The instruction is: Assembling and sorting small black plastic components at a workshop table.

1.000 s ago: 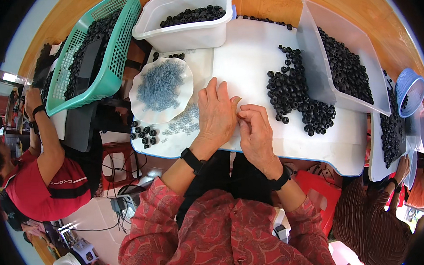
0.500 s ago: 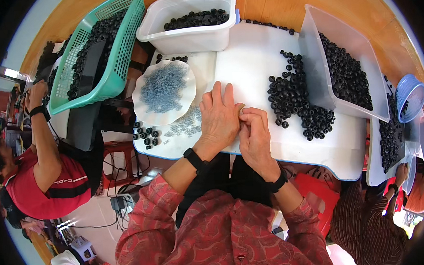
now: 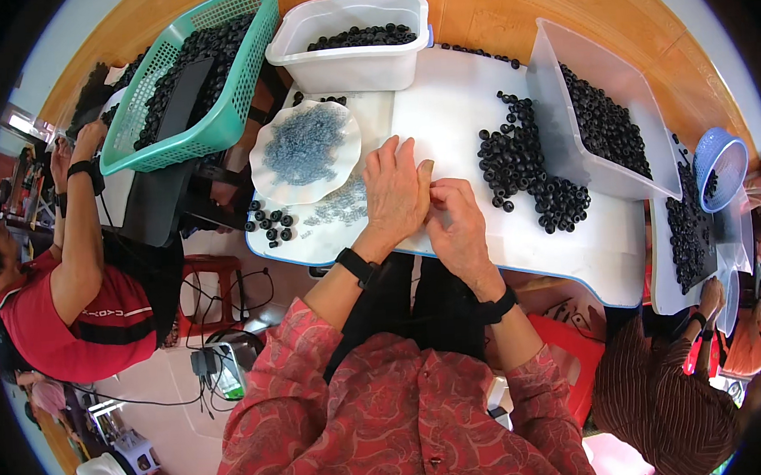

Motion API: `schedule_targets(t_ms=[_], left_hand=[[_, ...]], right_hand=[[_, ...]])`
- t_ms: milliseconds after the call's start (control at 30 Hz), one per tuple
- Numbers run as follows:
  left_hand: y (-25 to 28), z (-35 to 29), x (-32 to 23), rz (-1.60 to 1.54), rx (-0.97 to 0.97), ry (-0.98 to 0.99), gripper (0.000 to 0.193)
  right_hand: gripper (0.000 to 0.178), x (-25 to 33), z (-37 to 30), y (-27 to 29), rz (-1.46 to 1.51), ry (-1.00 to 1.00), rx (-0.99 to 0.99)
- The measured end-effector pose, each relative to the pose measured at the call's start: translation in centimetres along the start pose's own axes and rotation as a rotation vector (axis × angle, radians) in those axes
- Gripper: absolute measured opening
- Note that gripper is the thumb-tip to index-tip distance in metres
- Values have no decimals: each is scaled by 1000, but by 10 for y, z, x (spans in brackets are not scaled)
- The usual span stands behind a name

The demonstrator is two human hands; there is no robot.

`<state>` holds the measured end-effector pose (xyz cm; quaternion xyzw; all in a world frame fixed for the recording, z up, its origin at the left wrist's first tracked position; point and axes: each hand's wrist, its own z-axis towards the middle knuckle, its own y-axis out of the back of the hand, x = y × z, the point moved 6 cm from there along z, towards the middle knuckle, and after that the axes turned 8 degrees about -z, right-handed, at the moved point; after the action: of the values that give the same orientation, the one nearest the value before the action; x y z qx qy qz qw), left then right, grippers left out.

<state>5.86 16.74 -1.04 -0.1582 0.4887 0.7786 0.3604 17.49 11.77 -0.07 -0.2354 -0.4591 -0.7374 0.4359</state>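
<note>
My left hand (image 3: 395,189) lies palm down over the white table, its fingers stretched out and thumb standing off to the right. Beside that thumb is my right hand (image 3: 459,229), its fingers bent inward; whatever may be between them is hidden. Left of my hands, a white wavy-rimmed plate (image 3: 260,162) carries a heap of small translucent bluish pieces (image 3: 305,145). More clear pieces (image 3: 341,203) lie scattered on the table between plate and left hand. A pile of small round black parts with holes (image 3: 560,207) spreads to the right of my right hand.
Several black parts (image 3: 273,228) sit at the table's left edge. Behind stands a white tub (image 3: 346,74) of black parts, with a green basket (image 3: 220,130) to its left. A translucent bin (image 3: 560,125) is at right. People work on both sides: a red shirt (image 3: 101,317), a striped shirt (image 3: 664,386).
The view has shifted slightly. My left thumb now sticks out more plainly, and the right hand's fingertips have moved a little away from its tip.
</note>
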Motion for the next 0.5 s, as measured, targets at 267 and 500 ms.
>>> schedule_targets(t_ms=[267, 500], left_hand=[[1, -1, 5, -104, -33, 62, 50], [4, -1, 6, -167, -58, 73, 53]], right_hand=[[34, 5, -2, -5, -114, 29, 103], [34, 10, -2, -6, -151, 52, 114]])
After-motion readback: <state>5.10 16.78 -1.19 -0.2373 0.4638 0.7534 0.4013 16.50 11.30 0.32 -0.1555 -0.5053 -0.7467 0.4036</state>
